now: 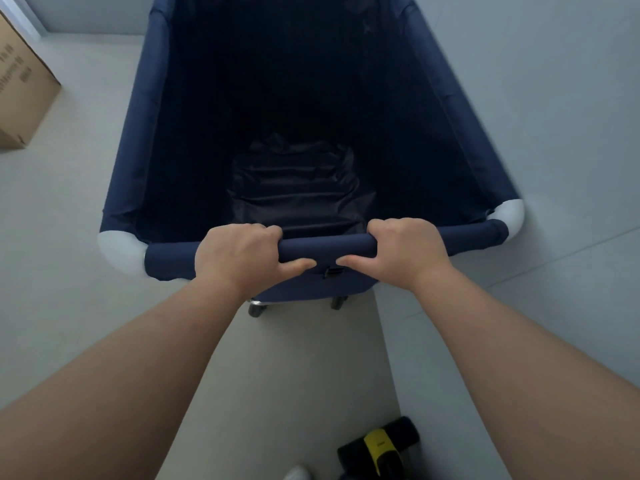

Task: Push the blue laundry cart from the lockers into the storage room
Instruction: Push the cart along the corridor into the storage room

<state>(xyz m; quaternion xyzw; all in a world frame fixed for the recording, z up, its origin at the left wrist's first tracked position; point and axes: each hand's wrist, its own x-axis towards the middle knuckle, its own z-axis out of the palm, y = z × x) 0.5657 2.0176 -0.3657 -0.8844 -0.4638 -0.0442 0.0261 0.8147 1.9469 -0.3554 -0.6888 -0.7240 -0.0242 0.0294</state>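
The blue laundry cart (145, 126) fills the middle of the view, a deep navy fabric bin with white plastic corner pieces and small castors under its near end. Its inside is dark and holds only crumpled dark lining at the bottom. My left hand (235, 258) and my right hand (401, 251) both grip the padded near rim bar, side by side, thumbs underneath. The cart's right side runs close along a pale wall (554, 116).
A cardboard box (24, 98) stands on the pale floor at the left. A black and yellow object (379, 445) lies on the floor near my feet at the bottom. Another wall closes the far end beyond the cart.
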